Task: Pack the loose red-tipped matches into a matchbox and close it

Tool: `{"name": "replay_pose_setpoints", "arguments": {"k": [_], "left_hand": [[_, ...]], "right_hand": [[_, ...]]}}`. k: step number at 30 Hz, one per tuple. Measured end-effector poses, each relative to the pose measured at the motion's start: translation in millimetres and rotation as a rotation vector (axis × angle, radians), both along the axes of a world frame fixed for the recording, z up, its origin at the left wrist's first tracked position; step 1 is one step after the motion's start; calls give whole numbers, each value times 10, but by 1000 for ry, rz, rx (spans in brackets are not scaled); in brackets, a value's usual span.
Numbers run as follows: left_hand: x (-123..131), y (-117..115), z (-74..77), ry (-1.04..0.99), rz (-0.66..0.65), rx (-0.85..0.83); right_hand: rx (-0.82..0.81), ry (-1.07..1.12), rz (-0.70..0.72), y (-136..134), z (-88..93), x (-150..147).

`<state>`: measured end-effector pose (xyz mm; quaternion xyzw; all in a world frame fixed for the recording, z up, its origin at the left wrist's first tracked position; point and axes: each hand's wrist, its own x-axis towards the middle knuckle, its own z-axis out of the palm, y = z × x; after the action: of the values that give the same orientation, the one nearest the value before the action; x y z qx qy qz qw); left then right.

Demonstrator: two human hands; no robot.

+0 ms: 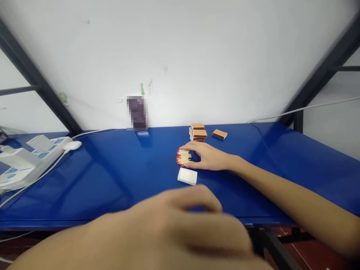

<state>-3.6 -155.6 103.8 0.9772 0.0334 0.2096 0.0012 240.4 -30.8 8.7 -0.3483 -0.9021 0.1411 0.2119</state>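
Observation:
My right hand (206,155) reaches out over the blue table (112,168) and is closed on a bunch of red-tipped matches (182,157), thumb below and fingers above them. A white matchbox tray (187,176) lies just in front of that hand. Behind it stands a small stack of brown matchboxes (198,132), with one more brown matchbox (219,134) lying to their right. My left hand (174,228) is very near the camera, blurred, fingers curled; whether anything is in it cannot be made out.
White power strips with plugs (28,157) and a white cable sit at the table's left end. A blurred dark object (137,112) leans against the white wall. Dark metal frame bars (323,75) slant up on both sides.

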Motion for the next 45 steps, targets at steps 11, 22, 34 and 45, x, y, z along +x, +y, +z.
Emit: {"name": "replay_pose_setpoints", "arguments": {"k": [11, 22, 34, 45], "left_hand": [[-115, 1652, -953, -98, 492, -344], [-98, 1462, -944, 36, 511, -291], [-68, 1472, -997, 166, 530, -402], [-47, 1497, -1010, 24, 468, -387]], "right_hand": [[13, -46, -79, -20, -45, -74], [28, -12, -131, 17, -93, -79], [39, 14, -98, 6, -68, -97], [44, 19, -96, 2, -82, -116]]}}
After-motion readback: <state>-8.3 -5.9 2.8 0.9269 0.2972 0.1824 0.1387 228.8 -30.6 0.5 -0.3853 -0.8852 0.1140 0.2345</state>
